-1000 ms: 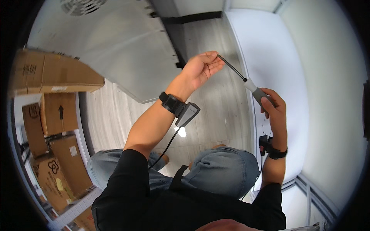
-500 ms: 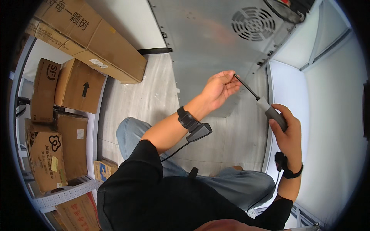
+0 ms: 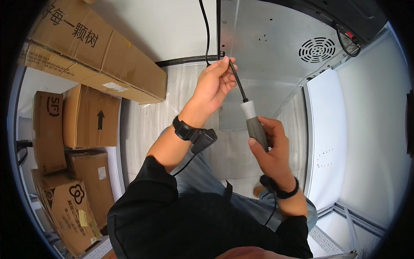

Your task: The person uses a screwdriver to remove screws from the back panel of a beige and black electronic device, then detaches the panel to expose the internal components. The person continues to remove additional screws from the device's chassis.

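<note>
My right hand [image 3: 272, 149] is wrapped round the grey handle of a screwdriver [image 3: 251, 114] with a pale collar and a dark shaft. The shaft slants up and to the left. At its tip, the thumb and fingers of my left hand [image 3: 215, 82] are pinched together; whether a small part sits between them is too small to tell. Just beyond the fingertips is the left edge of a large metal panel [image 3: 267, 73], with a small black fitting [image 3: 222, 54] on it. Whether the tip touches the panel, I cannot tell.
Round vent slots [image 3: 317, 50] pierce the panel at the right. A black cable [image 3: 206, 30] hangs at its left. Cardboard boxes fill the left side, including a long carton [image 3: 129, 60] and a box with an arrow [image 3: 92, 129]. A white wall [image 3: 366, 116] stands on the right.
Both hands and the screwdriver have shifted left, toward the panel's left edge. The screwdriver stands steeper now. My view has moved too, bringing the panel's left edge and a hanging cable into sight.
</note>
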The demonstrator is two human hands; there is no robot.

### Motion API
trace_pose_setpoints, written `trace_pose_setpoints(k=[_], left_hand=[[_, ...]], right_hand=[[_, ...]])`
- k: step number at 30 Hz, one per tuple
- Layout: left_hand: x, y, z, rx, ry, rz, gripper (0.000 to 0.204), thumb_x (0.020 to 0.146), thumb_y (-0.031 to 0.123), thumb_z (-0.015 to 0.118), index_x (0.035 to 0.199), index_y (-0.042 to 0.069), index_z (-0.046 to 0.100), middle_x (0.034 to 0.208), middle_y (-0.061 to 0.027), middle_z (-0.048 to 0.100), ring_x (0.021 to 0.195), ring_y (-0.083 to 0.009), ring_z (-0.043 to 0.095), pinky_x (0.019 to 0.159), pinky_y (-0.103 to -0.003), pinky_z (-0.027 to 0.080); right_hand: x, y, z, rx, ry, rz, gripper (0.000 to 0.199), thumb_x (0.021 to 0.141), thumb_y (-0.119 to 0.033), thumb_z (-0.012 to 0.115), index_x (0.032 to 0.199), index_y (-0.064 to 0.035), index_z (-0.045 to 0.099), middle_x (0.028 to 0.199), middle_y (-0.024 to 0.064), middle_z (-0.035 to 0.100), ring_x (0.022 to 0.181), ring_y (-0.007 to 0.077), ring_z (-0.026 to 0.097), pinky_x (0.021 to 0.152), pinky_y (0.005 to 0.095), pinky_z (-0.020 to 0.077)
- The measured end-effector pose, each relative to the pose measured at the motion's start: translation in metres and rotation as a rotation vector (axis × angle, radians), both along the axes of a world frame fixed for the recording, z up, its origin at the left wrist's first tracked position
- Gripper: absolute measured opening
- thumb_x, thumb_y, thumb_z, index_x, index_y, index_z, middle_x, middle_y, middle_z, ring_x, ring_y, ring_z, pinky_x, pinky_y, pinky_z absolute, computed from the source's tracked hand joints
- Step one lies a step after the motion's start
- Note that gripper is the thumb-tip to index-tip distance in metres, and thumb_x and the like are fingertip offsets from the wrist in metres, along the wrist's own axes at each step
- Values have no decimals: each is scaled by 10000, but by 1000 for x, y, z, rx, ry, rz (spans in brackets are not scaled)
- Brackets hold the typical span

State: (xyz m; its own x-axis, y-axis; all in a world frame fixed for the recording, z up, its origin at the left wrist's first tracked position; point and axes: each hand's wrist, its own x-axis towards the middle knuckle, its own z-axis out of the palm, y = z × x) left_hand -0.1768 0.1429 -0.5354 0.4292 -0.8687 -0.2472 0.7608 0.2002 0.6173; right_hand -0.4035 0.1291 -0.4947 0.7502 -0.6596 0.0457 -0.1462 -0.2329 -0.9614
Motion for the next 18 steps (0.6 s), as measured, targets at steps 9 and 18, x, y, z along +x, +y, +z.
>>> trace_pose_setpoints(k=[9,18], left_hand=[[17,0,20,42,-123,29,214,961,196,505,1095,42,568,1079,-66,622,954,-161,583,805,-287,483],[21,-4,18,90,-138,9,226,945,246,541,1084,79,604,1070,-27,630,968,-133,560,823,-279,440]], right_hand=[[46,42,-12,83,-159,-160,418,826,-60,644,1193,6,455,918,169,632,813,198,628,718,292,486],[55,46,-9,68,-125,-203,408,833,-70,640,1188,2,451,841,134,605,736,152,576,658,274,460]])
